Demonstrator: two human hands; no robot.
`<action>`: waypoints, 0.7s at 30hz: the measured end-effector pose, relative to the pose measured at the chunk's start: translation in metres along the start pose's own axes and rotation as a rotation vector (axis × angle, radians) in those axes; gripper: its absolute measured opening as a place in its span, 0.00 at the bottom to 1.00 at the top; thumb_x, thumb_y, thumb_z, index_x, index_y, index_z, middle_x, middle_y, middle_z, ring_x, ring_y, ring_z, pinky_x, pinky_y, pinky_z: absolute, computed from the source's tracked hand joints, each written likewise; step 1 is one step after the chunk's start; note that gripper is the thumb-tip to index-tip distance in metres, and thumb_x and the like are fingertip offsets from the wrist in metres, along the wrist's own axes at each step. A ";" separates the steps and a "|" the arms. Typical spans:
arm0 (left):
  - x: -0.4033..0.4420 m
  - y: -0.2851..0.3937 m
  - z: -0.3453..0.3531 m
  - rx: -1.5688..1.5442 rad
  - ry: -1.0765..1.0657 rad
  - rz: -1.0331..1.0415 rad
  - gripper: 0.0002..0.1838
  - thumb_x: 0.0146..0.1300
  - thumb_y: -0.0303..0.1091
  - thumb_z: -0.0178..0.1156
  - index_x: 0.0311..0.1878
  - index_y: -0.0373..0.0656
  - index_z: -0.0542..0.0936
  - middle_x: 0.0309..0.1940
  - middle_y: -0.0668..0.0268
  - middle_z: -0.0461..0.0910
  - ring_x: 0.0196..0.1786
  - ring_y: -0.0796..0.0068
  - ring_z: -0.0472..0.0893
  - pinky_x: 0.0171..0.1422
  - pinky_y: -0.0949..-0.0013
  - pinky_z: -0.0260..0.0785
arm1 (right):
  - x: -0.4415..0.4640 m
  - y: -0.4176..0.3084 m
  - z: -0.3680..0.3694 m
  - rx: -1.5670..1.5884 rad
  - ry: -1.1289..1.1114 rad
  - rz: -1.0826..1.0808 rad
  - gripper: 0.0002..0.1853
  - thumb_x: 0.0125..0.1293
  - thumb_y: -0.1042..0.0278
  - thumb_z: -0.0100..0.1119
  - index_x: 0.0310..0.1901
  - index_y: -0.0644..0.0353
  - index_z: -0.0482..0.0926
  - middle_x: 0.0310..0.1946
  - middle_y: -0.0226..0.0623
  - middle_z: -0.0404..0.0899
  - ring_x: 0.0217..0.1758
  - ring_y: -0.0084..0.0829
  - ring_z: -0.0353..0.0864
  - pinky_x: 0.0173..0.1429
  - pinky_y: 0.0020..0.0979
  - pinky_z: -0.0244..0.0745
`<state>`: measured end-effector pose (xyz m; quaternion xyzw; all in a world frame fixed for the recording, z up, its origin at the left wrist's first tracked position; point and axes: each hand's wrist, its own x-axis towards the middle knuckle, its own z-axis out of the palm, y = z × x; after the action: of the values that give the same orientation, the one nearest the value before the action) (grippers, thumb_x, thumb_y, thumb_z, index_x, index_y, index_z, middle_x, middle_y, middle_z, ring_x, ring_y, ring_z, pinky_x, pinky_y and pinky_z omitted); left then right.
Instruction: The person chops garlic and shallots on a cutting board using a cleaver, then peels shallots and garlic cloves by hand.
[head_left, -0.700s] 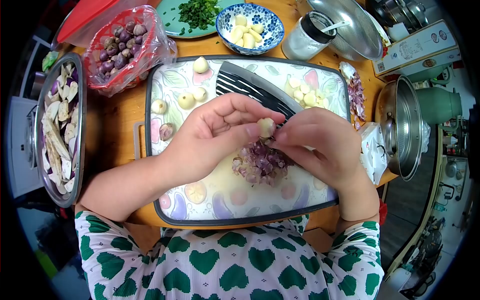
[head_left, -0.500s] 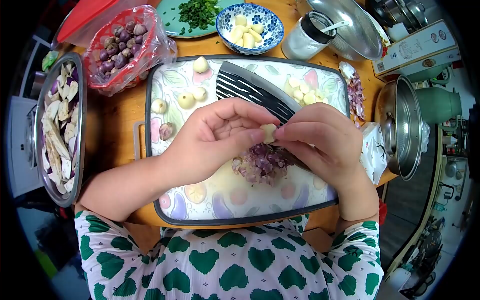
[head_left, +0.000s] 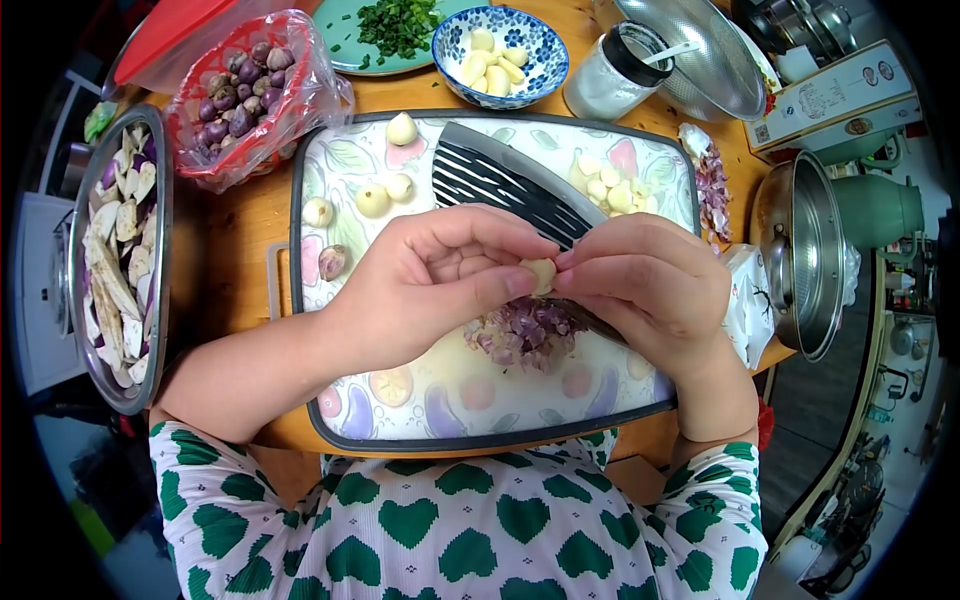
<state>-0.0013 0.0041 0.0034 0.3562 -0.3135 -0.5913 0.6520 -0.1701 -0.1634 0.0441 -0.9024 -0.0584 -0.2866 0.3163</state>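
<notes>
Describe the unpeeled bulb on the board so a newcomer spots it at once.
Find the white, dark-rimmed cutting board on the wooden table. Near its left edge, left of the left hand, lies one small bulb. Purple-tinged skin sets it apart from the paler bulbs farther up.

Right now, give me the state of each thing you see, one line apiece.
Bulb, held, visible side bare.
Left hand, pinching the bulb.
Right hand, pinched shut at the bulb.
Skins, heaped on the board.
Knife, partly hidden by the hands.
Jar, open, white handle sticking out.
Blue bowl, holding peeled cloves.
Plate, holding chopped greens.
Steel dish, filled with slices.
</notes>
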 end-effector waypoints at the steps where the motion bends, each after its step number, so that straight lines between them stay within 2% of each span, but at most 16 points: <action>1: 0.000 0.000 0.000 -0.006 -0.007 0.003 0.14 0.72 0.15 0.59 0.58 0.34 0.82 0.61 0.58 0.78 0.60 0.72 0.82 0.65 0.70 0.74 | 0.000 0.000 -0.001 0.004 -0.005 -0.001 0.11 0.51 0.78 0.77 0.38 0.61 0.88 0.35 0.37 0.86 0.35 0.36 0.87 0.38 0.32 0.83; 5: 0.000 0.002 0.001 0.002 -0.002 -0.008 0.14 0.72 0.16 0.59 0.58 0.34 0.83 0.60 0.58 0.78 0.59 0.72 0.82 0.65 0.70 0.74 | 0.000 0.001 -0.003 0.020 -0.023 0.009 0.11 0.50 0.78 0.77 0.37 0.61 0.88 0.35 0.38 0.87 0.35 0.36 0.88 0.39 0.32 0.83; 14: -0.001 0.000 0.002 0.060 0.003 0.035 0.13 0.71 0.15 0.59 0.55 0.35 0.85 0.58 0.61 0.79 0.51 0.82 0.80 0.55 0.77 0.72 | 0.001 0.003 -0.003 0.053 -0.049 0.013 0.12 0.51 0.76 0.78 0.39 0.60 0.88 0.35 0.38 0.87 0.35 0.36 0.87 0.39 0.32 0.82; 20: -0.001 0.003 0.003 0.089 0.013 0.016 0.13 0.69 0.15 0.60 0.53 0.34 0.86 0.58 0.62 0.79 0.46 0.85 0.80 0.49 0.81 0.71 | 0.000 0.002 -0.003 0.039 -0.101 0.027 0.13 0.53 0.78 0.76 0.41 0.59 0.87 0.37 0.36 0.85 0.37 0.37 0.86 0.40 0.34 0.80; 21: -0.001 0.002 0.003 0.093 0.002 0.031 0.12 0.70 0.16 0.60 0.54 0.34 0.85 0.58 0.61 0.79 0.48 0.84 0.80 0.51 0.80 0.72 | 0.000 0.001 -0.002 0.041 -0.105 0.038 0.12 0.54 0.78 0.75 0.41 0.59 0.86 0.37 0.36 0.85 0.38 0.38 0.85 0.41 0.34 0.80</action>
<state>-0.0022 0.0050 0.0067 0.3819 -0.3452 -0.5657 0.6442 -0.1710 -0.1652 0.0451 -0.9106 -0.0638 -0.2314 0.3364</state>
